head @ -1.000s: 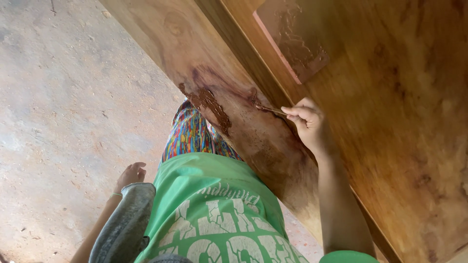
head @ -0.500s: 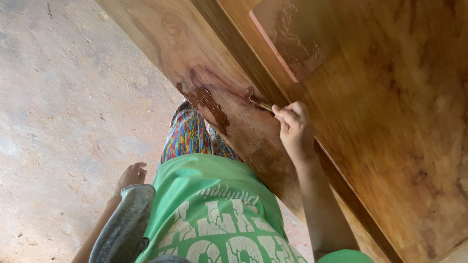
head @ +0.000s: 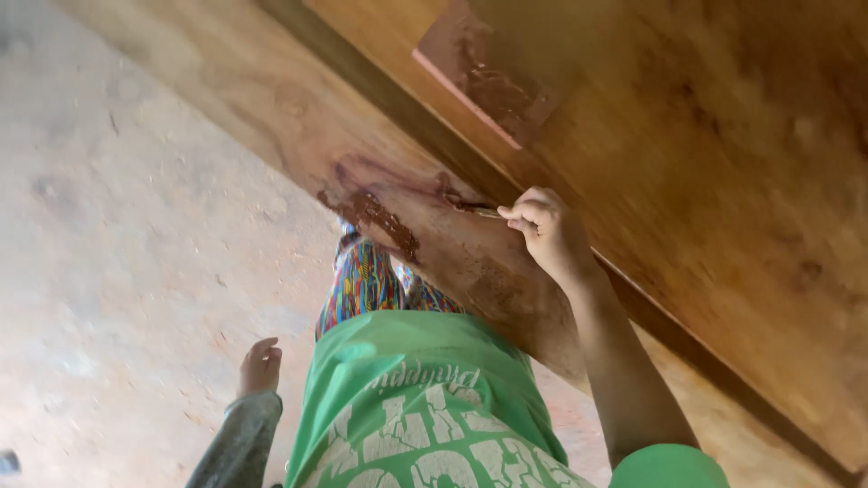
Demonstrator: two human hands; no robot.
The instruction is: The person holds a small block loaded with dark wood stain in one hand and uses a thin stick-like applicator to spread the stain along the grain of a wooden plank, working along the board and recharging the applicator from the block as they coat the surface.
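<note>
My right hand [head: 547, 230] is closed around a small thin-bladed tool [head: 481, 212]. The blade tip rests on a large wooden panel [head: 271, 99], at the dark groove where it meets a second panel [head: 723, 181]. Just left of the tip, a wet smear of dark brown filler [head: 384, 217] covers the wood. A small flat board [head: 493, 81] with more brown filler on it lies on the upper panel. My left hand [head: 260, 366] hangs at my side in a grey sleeve, with its fingers loosely curled and holding nothing.
Bare, dusty concrete floor [head: 117, 271] fills the left side. My green printed shirt [head: 425, 407] and a colourful striped garment [head: 366, 280] are below the panel's edge. A small dark object [head: 7, 463] sits at the bottom left corner.
My right hand has shifted a little left along the groove with the tool, towards the brown smear. The left hand stays hanging at my side.
</note>
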